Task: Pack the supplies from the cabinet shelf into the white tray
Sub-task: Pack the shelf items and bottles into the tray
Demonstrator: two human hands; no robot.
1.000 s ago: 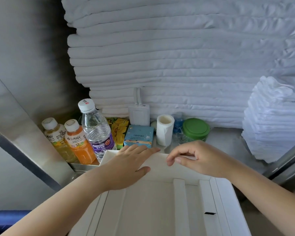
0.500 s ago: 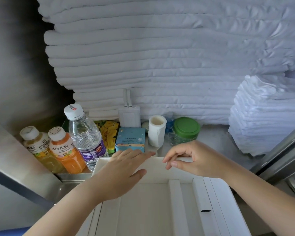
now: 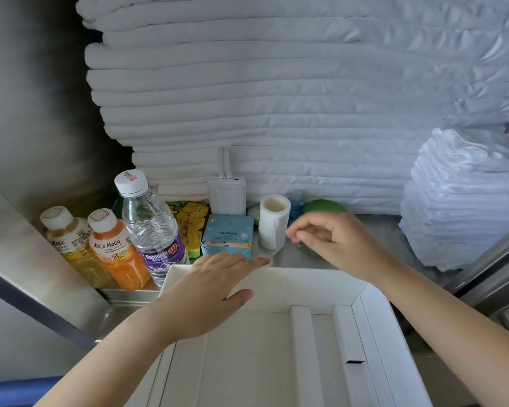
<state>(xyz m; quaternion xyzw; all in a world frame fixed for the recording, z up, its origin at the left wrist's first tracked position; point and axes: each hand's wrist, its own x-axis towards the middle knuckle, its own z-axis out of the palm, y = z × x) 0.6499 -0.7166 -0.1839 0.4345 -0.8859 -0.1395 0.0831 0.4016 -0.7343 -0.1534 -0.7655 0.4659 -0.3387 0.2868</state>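
Your right hand (image 3: pixel 332 245) is off the white tray (image 3: pixel 306 286) now, fingers loosely curled, empty. Take the paper roll (image 3: pixel 274 221) at its 9 o'clock mid-body: probably light, squashy. Your left hand (image 3: pixel 206 292) lies flat on the rim.

We see a brushed, dully shining metal shelf (image 3: pixel 373 230), a matt white cardboard tray (image 3: pixel 306 286), clear glossy plastic bottles (image 3: pixel 152 227), a soft paper roll (image 3: pixel 274 221), and folded white cloth (image 3: pixel 276 98).
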